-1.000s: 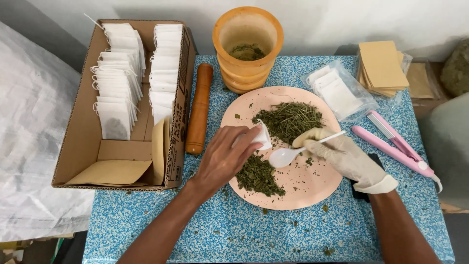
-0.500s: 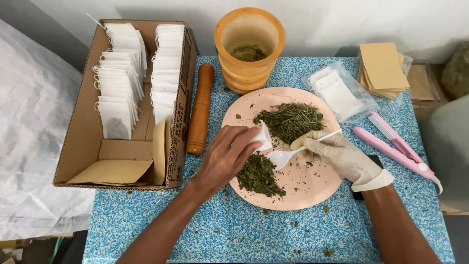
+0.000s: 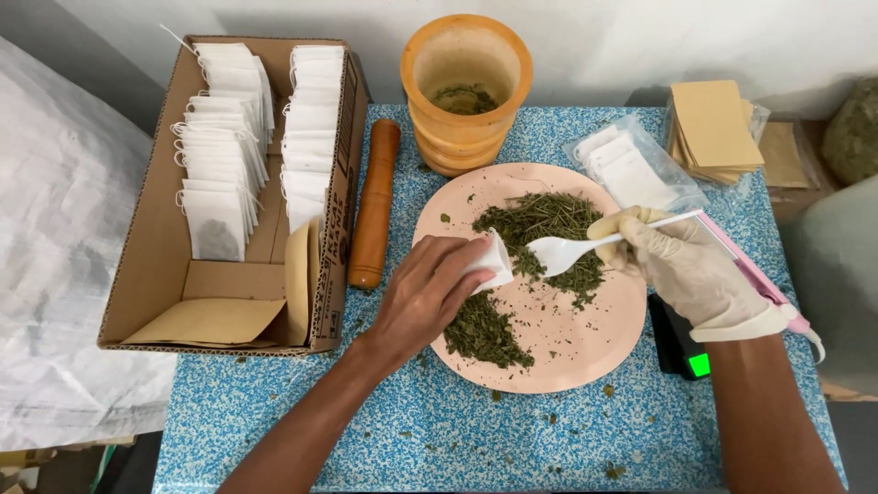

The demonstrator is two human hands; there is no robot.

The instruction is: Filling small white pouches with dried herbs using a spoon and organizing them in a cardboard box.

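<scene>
A pink plate (image 3: 585,352) on the blue speckled table holds two heaps of dried green herbs (image 3: 540,220). My left hand (image 3: 425,293), bare, holds a small white tea bag (image 3: 489,261) over the plate, its mouth turned toward the spoon. My right hand (image 3: 690,270) wears a pale glove and holds a white plastic spoon (image 3: 567,252), whose bowl lies on the herbs just right of the bag.
A cardboard box (image 3: 155,265) with rows of filled white tea bags and tan envelopes stands at the left. A wooden pestle (image 3: 375,206) and an orange mortar (image 3: 466,87) lie behind the plate. Empty bags in clear plastic (image 3: 631,165), tan envelopes (image 3: 713,123), a pink sealer (image 3: 754,279) and a black scale (image 3: 681,343) are at the right.
The right hand has drawn the spoon slightly right and up into the herb heap. The left hand has kept the tea bag over the plate.
</scene>
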